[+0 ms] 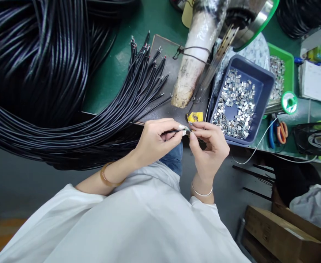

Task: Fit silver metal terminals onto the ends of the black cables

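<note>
Just left of the tray (261,95), pinching a cable (174,131) close to its end with left hand (159,138) fingertips; at the exposed strands (188,130), curled with right hand (211,146) fingertips nearly together, gripping or merely touching, impossible to tell. Liable to bend or break strands if squeezed hard. Liable also to lose hold if snagged on the bundle (133,84), farther left of the tray.

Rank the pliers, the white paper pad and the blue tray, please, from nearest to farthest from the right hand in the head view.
1. Blue tray, just right of the right hand.
2. Pliers, farther right.
3. White paper pad, far upper right.
</note>
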Available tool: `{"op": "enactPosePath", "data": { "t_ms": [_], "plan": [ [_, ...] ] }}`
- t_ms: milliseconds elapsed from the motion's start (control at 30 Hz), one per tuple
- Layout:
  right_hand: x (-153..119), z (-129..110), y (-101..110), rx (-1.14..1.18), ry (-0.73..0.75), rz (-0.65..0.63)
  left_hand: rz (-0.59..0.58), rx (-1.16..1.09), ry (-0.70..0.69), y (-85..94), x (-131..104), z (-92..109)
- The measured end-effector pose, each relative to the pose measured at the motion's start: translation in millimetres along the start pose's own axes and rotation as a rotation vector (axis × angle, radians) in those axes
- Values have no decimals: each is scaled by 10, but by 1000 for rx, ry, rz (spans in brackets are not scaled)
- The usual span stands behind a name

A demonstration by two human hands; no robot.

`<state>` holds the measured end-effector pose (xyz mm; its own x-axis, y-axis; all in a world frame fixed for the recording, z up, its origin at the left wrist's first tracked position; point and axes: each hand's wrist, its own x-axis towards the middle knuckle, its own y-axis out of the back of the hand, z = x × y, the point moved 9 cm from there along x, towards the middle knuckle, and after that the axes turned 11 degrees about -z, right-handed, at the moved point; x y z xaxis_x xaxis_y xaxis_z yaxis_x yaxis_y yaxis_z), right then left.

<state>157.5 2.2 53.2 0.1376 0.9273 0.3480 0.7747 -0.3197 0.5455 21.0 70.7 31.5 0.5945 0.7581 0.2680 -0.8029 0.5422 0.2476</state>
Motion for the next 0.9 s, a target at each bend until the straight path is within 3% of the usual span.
{"op": "enactPosePath", "data": {
  "t_ms": [333, 667, 800, 900],
  "plan": [
    [-21, -14, 29, 13, 8, 57, 38, -5, 6, 10, -25, -36],
    [-6, -64, -46, -19, 44, 29, 28, 15, -33, -16, -23, -1],
    [-9, -182, -74, -119, 143, 31, -1, -212, 125, -81, -16, -176],
    [-31, -205, -1, -135, 171, 109, -41, -472, 269, -161, -3, -313]
  ]
}}
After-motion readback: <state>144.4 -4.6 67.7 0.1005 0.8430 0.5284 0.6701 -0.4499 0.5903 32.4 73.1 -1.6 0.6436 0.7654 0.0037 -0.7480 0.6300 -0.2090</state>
